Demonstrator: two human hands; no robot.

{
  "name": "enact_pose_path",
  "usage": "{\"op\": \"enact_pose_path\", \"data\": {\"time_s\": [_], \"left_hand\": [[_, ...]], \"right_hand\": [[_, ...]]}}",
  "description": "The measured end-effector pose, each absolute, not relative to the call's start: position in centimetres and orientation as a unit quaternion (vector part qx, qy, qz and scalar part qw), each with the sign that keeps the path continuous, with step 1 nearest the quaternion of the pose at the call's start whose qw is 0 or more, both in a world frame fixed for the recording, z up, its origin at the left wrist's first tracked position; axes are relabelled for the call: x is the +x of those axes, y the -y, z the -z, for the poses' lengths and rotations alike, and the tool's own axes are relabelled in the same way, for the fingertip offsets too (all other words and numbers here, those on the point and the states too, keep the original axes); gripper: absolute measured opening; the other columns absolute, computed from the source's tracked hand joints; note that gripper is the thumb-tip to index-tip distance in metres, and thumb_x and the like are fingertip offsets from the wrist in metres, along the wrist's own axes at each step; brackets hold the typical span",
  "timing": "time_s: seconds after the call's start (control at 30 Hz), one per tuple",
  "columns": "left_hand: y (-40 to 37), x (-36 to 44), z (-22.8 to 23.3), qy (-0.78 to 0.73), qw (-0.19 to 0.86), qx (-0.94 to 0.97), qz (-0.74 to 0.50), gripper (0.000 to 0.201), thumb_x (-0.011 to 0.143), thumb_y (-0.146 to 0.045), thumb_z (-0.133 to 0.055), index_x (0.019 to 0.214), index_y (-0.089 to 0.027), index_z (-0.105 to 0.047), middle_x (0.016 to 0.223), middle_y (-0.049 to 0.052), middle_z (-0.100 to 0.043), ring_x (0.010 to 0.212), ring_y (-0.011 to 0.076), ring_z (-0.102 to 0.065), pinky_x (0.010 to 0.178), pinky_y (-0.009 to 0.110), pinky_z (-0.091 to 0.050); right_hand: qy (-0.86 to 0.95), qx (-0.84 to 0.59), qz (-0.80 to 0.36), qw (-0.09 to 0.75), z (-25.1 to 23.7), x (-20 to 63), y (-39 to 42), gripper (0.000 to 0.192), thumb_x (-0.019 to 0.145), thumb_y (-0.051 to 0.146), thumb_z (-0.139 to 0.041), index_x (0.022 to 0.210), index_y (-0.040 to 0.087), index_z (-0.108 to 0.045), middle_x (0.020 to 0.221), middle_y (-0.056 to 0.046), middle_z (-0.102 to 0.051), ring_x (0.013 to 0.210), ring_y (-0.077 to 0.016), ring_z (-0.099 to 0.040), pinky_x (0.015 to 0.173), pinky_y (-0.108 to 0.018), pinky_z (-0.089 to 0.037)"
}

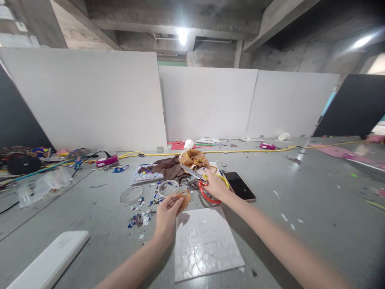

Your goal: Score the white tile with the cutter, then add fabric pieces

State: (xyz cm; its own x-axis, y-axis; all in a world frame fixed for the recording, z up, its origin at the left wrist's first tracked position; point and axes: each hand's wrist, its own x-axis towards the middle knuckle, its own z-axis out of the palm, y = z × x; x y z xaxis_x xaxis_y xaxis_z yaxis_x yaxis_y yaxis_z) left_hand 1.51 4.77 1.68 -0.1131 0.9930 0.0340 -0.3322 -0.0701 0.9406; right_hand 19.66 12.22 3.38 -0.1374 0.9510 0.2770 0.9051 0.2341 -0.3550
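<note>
My left hand (167, 210) pinches a small piece of thin orange-tan fabric (186, 200) just above the white board's far left corner. In my right hand (215, 184) is a pair of scissors (205, 194) with red and yellow handles, its blades pointing away to the left. Below both hands lies a white board (204, 245) with a pattern of dark cracked lines. Beyond the blades, a crumpled golden-brown cloth (195, 158) rests against a dark brown cloth (171, 165). How far apart the blades are is hard to make out.
Two tape rings (167, 188) and several blue and white scraps (140, 219) lie to the left. A phone (239, 186) is right of the scissors. Behind are a mosaic-covered board (147, 174), a yellow cable (240, 151) and white panels (207, 104). A white bar (51, 261) sits front left.
</note>
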Motion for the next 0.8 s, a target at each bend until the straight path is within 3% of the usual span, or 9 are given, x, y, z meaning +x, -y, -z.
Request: {"op": "enact_pose_path", "data": {"time_s": [0.13,0.33,0.47,0.57,0.7,0.8], "left_hand": [[-3.7,1.8,-1.0,-0.404,0.556,0.392,-0.612,0.036,0.058,-0.04,-0.076,0.076,-0.016,-0.057,0.076,0.005,-0.07,0.073,0.0162,-0.065,0.062,0.021,-0.049],[-3.3,2.3,-1.1,-0.382,0.573,0.403,-0.603,0.039,0.064,-0.043,-0.073,0.079,-0.019,-0.047,0.079,0.004,-0.071,0.076,0.0193,-0.067,0.059,0.024,-0.052],[-3.1,2.5,-1.0,-0.376,0.581,0.396,-0.604,0.039,0.066,-0.043,-0.071,0.08,-0.019,-0.043,0.082,0.005,-0.072,0.082,0.0196,-0.067,0.066,0.025,-0.053],[-3.1,2.5,-1.0,-0.358,0.593,0.397,-0.602,0.039,0.068,-0.042,-0.07,0.08,-0.02,-0.041,0.081,0.004,-0.071,0.081,0.0185,-0.068,0.069,0.025,-0.052],[-3.0,2.6,-1.0,-0.345,0.606,0.39,-0.601,0.04,0.066,-0.042,-0.071,0.081,-0.02,-0.04,0.076,0.003,-0.071,0.075,0.0184,-0.068,0.067,0.025,-0.052],[-2.8,2.7,-1.0,-0.344,0.609,0.389,-0.6,0.04,0.067,-0.041,-0.072,0.08,-0.02,-0.04,0.073,0.002,-0.071,0.067,0.0161,-0.068,0.064,0.024,-0.053]], "right_hand": [[0.785,-0.584,-0.053,0.201,-2.3,18.7,-13.7,0.061,0.071,0.02,-0.066,0.124,0.015,-0.037,0.097,-0.012,-0.066,0.091,-0.0254,-0.062,0.07,-0.028,-0.04],[0.812,-0.54,-0.077,0.208,-1.7,18.3,-15.3,0.054,0.069,0.024,-0.071,0.115,0.016,-0.046,0.095,-0.011,-0.065,0.089,-0.0254,-0.061,0.07,-0.03,-0.042],[0.824,-0.499,-0.096,0.251,-2.9,18.2,-15.0,0.036,0.066,0.015,-0.071,0.099,0.016,-0.057,0.101,-0.011,-0.061,0.101,-0.0246,-0.055,0.085,-0.034,-0.04],[0.821,-0.467,-0.119,0.305,-4.4,17.9,-13.3,0.014,0.075,0.014,-0.061,0.089,0.016,-0.061,0.103,-0.009,-0.06,0.103,-0.0206,-0.053,0.091,-0.034,-0.037],[0.83,-0.41,-0.202,0.32,-5.2,17.9,-9.9,0.01,0.081,0.025,-0.057,0.082,0.019,-0.064,0.092,-0.002,-0.066,0.087,-0.0147,-0.061,0.077,-0.025,-0.046],[0.815,-0.372,-0.324,0.304,-4.9,18.2,-7.9,0.013,0.074,0.03,-0.065,0.08,0.019,-0.066,0.092,-0.002,-0.066,0.09,-0.0166,-0.06,0.074,-0.026,-0.047]]}}
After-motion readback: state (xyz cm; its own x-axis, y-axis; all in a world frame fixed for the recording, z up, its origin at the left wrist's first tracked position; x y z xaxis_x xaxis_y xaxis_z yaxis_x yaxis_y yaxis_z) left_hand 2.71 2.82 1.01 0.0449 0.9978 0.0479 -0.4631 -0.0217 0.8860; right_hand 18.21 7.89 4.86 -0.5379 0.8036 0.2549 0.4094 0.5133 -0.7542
